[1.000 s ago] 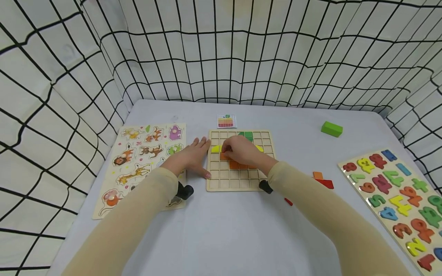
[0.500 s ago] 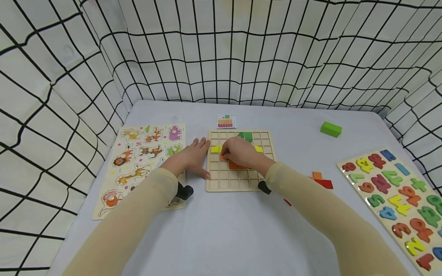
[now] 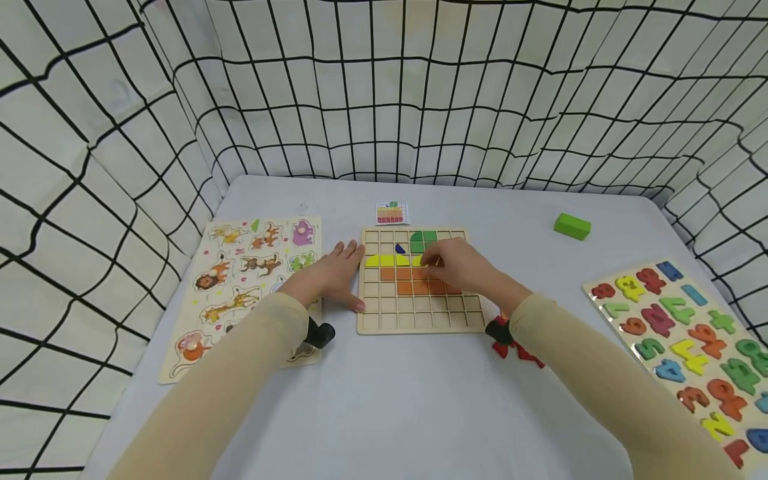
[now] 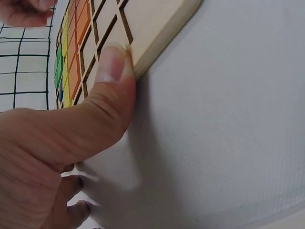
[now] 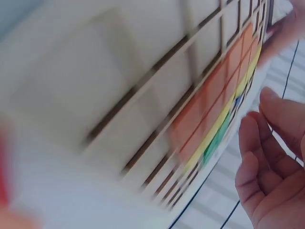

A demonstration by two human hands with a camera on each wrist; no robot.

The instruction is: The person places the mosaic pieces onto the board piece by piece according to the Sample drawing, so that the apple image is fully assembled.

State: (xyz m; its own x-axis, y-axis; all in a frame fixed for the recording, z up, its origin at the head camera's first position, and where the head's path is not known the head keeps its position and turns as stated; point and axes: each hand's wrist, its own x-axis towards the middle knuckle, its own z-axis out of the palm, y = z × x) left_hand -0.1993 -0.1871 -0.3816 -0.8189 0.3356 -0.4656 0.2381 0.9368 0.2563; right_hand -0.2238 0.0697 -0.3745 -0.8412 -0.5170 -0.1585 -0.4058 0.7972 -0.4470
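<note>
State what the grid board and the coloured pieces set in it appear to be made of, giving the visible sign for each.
Grid board: pale unpainted wood, probably plywood; a matt cream surface with dark grid lines that look cut or burnt.
Coloured pieces: probably painted wood; flat, even orange, yellow and green colour, set level in the cells.

The right wrist view is blurred. A pale wooden board with a grid of square cells (image 5: 143, 95) fills most of it, tilted. Orange tiles (image 5: 209, 102), a yellow row (image 5: 217, 131) and green pieces (image 5: 215, 143) sit in its cells. The right hand (image 5: 274, 167) shows at the lower right, its fingers (image 5: 252, 152) loosely curved, holding nothing.
</note>
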